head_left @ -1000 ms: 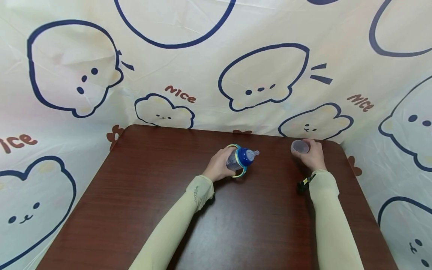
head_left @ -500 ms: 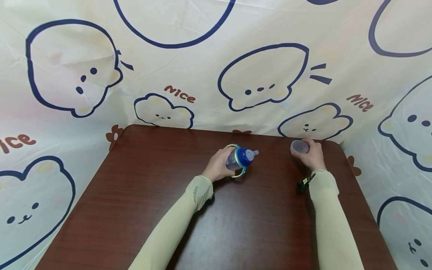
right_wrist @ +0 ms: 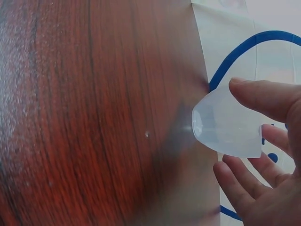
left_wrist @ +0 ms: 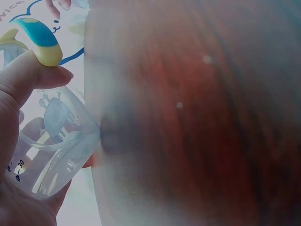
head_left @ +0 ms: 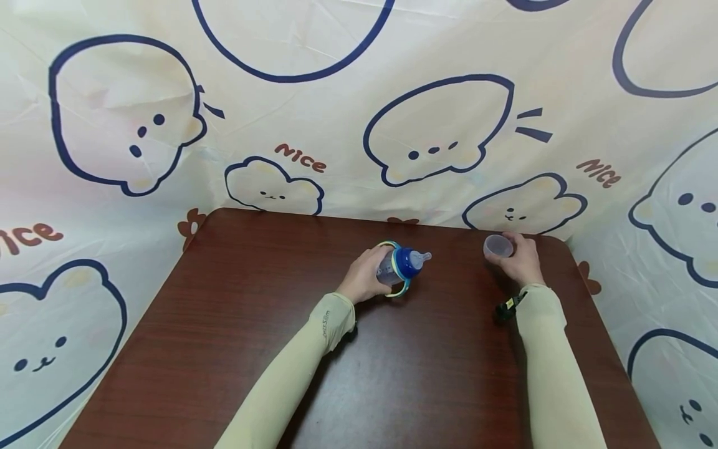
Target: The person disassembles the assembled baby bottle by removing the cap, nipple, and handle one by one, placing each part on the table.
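In the head view my left hand (head_left: 361, 275) grips a baby bottle (head_left: 407, 262) by its clear body. The bottle leans over to the right, with its blue collar and pale teat on that side. Blue-and-yellow handles stick out above and below it. Up close in the left wrist view, the thumb lies by one handle (left_wrist: 41, 40), and an animal print and scale marks show on the clear wall. Farther right, my right hand (head_left: 523, 260) holds a translucent bottle cap (head_left: 498, 246), hollow side up. Thumb and fingers flank the cap (right_wrist: 225, 125) in the right wrist view, its rounded end toward the table.
Both hands are over the far half of a dark brown wooden table (head_left: 252, 312). A pale cloth (head_left: 336, 125) with cartoon bears rises behind the table's back edge and along both sides. A black strap device (head_left: 507, 308) sits at the right wrist.
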The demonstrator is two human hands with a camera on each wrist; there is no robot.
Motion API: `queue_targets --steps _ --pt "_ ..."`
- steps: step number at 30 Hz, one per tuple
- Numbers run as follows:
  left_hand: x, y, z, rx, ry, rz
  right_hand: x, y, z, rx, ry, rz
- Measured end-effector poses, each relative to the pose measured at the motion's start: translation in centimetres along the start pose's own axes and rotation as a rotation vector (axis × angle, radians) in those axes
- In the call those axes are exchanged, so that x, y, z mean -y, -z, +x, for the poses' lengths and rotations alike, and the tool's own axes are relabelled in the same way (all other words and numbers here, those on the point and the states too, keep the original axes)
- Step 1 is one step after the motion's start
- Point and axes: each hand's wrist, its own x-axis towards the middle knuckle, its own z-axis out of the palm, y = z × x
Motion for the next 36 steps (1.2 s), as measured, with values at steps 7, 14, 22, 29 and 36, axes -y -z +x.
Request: queue_targets --steps 7,14,22,29,36 --pt "0.0 -0.1 0.0 -0.005 0.006 0.002 1.0 0.7 -0.6 -0.062 0.072 -0.001" --pt "0.0 -0.1 0.1 0.008 0.003 0.004 3.6 1.4 -1.3 -0.073 0.144 0.029" --pt "0.0 -0.1 0.1 0.015 0.005 0.004 7.4 -0.2 -2.4 -0.011 0.263 0.072" --pt "-0.1 -0.1 0.1 0.015 0.002 0.013 10.1 -1.8 -3.9 0.100 0.318 0.061" --pt "-0.2 -0.2 0.1 0.002 -0.003 0.020 11.7 -4.0 -4.7 0.194 0.360 0.055"
